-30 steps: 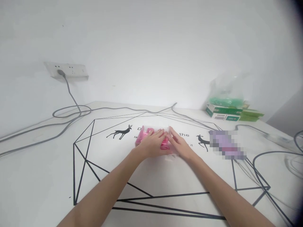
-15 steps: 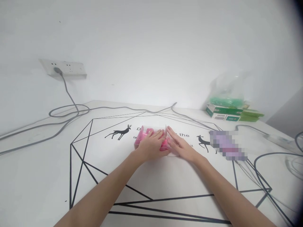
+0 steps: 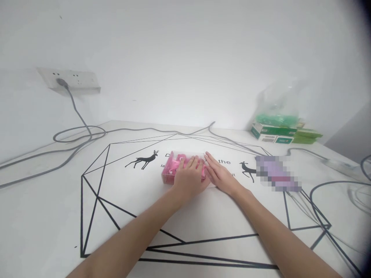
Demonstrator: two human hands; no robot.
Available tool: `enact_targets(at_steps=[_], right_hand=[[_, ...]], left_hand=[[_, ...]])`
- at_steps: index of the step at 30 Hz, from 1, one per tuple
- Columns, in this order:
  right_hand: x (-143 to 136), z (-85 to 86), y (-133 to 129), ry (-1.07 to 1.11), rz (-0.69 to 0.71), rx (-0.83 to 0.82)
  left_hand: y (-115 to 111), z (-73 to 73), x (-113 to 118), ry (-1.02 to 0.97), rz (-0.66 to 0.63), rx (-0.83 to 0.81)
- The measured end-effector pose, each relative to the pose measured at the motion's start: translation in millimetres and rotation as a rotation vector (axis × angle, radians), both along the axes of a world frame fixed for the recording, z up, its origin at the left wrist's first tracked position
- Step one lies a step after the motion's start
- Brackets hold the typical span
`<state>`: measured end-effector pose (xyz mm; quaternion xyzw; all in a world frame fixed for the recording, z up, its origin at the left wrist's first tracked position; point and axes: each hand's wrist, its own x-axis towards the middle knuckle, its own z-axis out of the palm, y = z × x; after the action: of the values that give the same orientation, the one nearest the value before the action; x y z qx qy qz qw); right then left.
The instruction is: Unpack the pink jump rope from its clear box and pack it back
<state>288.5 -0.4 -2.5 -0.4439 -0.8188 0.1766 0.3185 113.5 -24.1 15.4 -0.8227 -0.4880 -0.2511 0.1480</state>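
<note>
A clear plastic box with pink items inside lies on the white table in the middle of the view. My left hand rests flat on top of the box, its fingers extended and slightly apart. At the box's right end is my right hand, fingers stretched out and pointing up and left, touching the transparent end of the box. The palms and the face of the box under them are hidden.
Right of my hands lies a pixelated purple item. Green and white boxes under a plastic bag stand at the back right. Grey cables cross the table's back and right side. A socket strip is on the wall.
My left hand has shifted slightly right along the box, uncovering more of its left part. My right hand stays at the right end. The camera view has shifted a little.
</note>
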Motion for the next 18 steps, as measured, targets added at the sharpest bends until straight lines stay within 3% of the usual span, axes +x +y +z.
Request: enact_targets(at_steps=[7, 11, 18], right_hand=[[0, 2.9, -2, -0.155, -0.07, 0.106], [-2, 10.1, 5, -0.286, -0.15, 0.081], [-6, 14.7, 22, -0.294, -0.2, 0.07]], left_hand=[[0, -2.9, 2, -0.042, -0.007, 0.085], [0, -3.0, 2, -0.048, -0.003, 0.075], [1, -2.7, 1, -0.053, -0.014, 0.039]])
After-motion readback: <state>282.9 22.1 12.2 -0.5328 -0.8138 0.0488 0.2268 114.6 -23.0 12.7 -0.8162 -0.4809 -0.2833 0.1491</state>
